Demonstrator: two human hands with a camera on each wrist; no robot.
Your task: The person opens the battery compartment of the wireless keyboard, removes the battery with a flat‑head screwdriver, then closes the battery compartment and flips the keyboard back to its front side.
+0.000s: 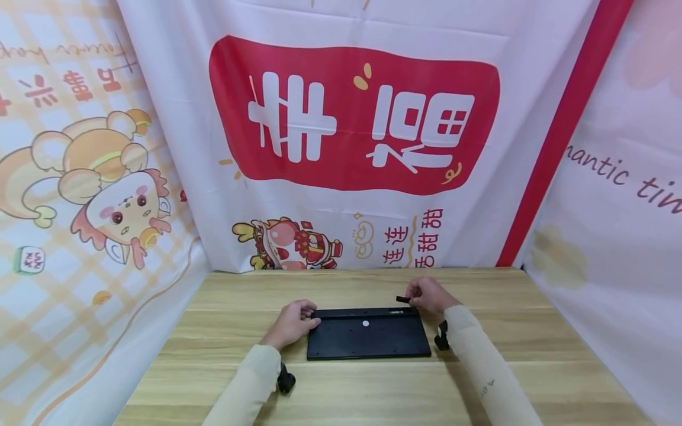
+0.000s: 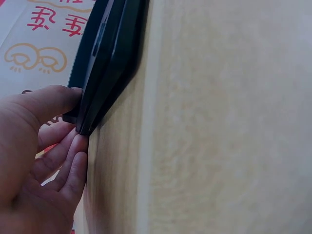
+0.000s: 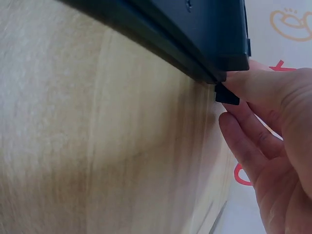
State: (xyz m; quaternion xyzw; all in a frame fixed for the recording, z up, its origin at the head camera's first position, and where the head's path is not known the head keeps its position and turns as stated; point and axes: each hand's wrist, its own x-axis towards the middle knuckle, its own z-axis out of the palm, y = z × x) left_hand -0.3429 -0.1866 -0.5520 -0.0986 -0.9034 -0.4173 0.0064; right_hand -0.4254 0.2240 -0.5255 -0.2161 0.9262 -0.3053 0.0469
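Note:
A black keyboard (image 1: pixel 367 342) lies face down on the wooden table, its underside up with a small round white sticker. At its far left corner my left hand (image 1: pixel 292 324) grips the edge, thumb on the underside and fingers along the end, as the left wrist view also shows. Near the far right, an opened battery slot (image 1: pixel 396 312) has something pale inside. Just beyond that slot, my right hand (image 1: pixel 428 294) pinches a small black battery cover (image 1: pixel 402 299). In the right wrist view the cover's end (image 3: pixel 227 95) pokes out below the thumb, close to the keyboard's corner.
The wood-grain table (image 1: pixel 341 393) extends around the keyboard. Printed white cloths hang behind it (image 1: pixel 357 236) and at both sides. A small black camera sits at the left wrist (image 1: pixel 286 380) and another at the right wrist (image 1: pixel 442 336).

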